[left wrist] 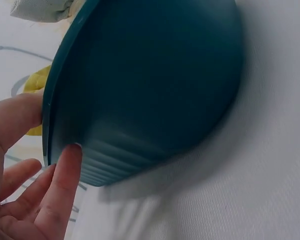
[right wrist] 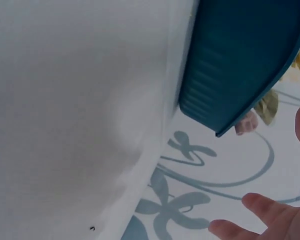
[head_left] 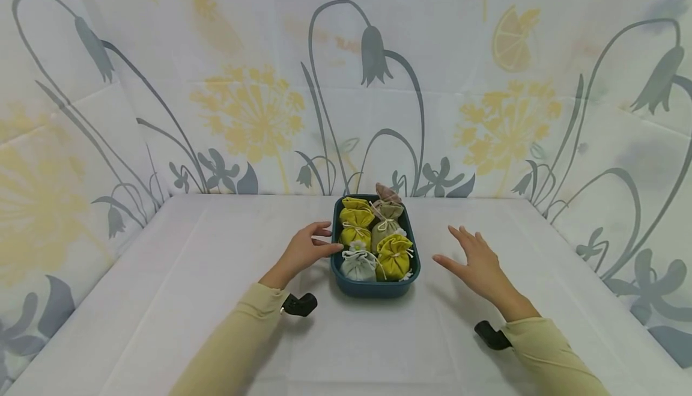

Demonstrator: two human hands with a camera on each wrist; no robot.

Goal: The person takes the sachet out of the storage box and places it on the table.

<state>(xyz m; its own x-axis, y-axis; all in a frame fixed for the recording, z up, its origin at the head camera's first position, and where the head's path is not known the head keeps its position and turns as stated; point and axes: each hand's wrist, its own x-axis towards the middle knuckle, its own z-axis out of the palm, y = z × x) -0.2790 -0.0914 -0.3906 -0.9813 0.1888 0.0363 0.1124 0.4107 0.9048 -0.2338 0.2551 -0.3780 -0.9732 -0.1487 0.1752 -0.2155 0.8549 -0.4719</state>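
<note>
A dark blue-green plastic basket [head_left: 373, 289] stands on the white-covered table, filled with small drawstring pouches. Among them are a yellow pouch [head_left: 355, 235] at the left, another yellow pouch [head_left: 393, 261] at the front right, a pale grey pouch [head_left: 358, 268] at the front left, an olive one [head_left: 385, 228] and a pinkish one [head_left: 387, 193] behind. My left hand [head_left: 304, 249] pinches the basket's left rim, the thumb over the edge and fingers along the outer wall [left wrist: 155, 75]. To the right, apart from the basket, my right hand [head_left: 478, 268] hovers with spread fingers, holding nothing.
Behind and at both sides of the table [head_left: 216, 252] hangs a white cloth [head_left: 346, 113] printed with grey and yellow flowers. Black wrist-camera mounts show below the left sleeve [head_left: 243, 324] and the right sleeve [head_left: 546, 348].
</note>
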